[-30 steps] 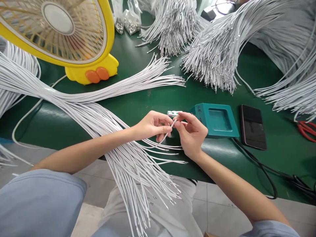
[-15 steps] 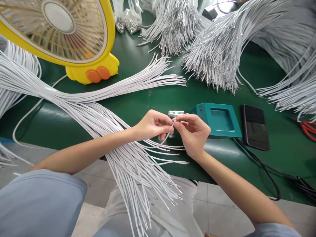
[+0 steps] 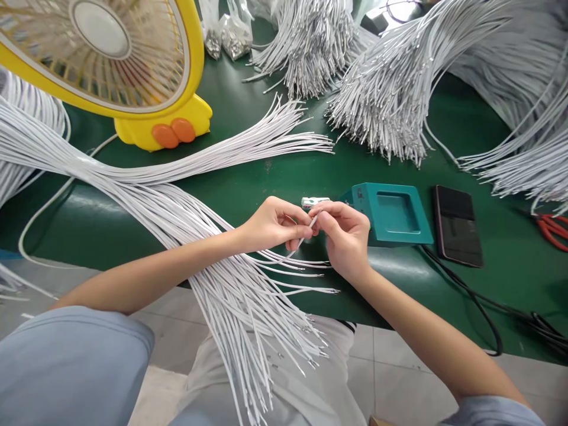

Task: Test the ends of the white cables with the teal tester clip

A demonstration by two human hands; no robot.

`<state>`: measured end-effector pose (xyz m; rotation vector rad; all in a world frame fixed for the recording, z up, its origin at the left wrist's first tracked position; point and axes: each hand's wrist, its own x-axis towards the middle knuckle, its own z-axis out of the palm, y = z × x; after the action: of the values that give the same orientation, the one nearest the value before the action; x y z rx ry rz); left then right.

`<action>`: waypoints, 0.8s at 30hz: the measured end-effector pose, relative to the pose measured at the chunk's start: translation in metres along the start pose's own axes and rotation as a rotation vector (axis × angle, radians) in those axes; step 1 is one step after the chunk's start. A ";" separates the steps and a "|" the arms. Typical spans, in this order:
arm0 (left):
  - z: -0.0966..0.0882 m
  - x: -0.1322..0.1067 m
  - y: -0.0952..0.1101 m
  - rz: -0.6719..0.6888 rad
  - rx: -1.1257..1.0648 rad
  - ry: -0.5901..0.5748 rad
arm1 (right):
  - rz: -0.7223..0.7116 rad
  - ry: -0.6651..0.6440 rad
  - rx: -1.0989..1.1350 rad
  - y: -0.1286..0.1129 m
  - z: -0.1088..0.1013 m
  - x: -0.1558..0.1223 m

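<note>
Between thumb and fingers, my left hand pinches one white cable close to its end. My right hand is closed at the tip of that same cable, thumb against fingers; the very end is hidden by the fingertips. Just behind my hands a small white and green device joins the teal box. A bundle of white cables passes beneath my left forearm and hangs over the table edge across my lap. Several of its ends lie below my hands.
A yellow fan stands at the left. Beyond my hands lies another cable bunch; thick grey-white cable bundles fill the back. Bags of metal parts sit beside them. On the right are a phone, black cords and red-handled pliers.
My right hand has shifted slightly left, and its thumb and fingers have closed over the cable tip. My left hand keeps its pinch almost unmoved. The view has shifted slightly.
</note>
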<state>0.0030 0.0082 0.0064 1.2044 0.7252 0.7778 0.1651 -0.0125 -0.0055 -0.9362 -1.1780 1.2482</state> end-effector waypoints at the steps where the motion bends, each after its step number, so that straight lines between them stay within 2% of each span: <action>1: 0.000 0.000 0.000 -0.003 0.001 0.004 | 0.010 0.002 -0.006 0.000 0.000 0.000; 7: -0.002 0.000 0.001 -0.022 0.001 0.028 | 0.019 0.038 -0.025 -0.002 -0.001 0.001; 14: -0.001 0.000 0.001 -0.072 -0.010 -0.013 | -0.020 -0.045 0.035 0.000 -0.003 0.001; 20: -0.002 0.000 0.002 -0.041 -0.040 0.011 | 0.009 0.041 0.088 0.000 0.001 -0.003; 24: -0.001 0.000 0.002 -0.031 -0.028 0.010 | 0.020 0.061 -0.033 -0.003 0.004 -0.003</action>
<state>0.0016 0.0095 0.0083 1.1619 0.7370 0.7659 0.1617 -0.0159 -0.0026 -1.0063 -1.1471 1.2110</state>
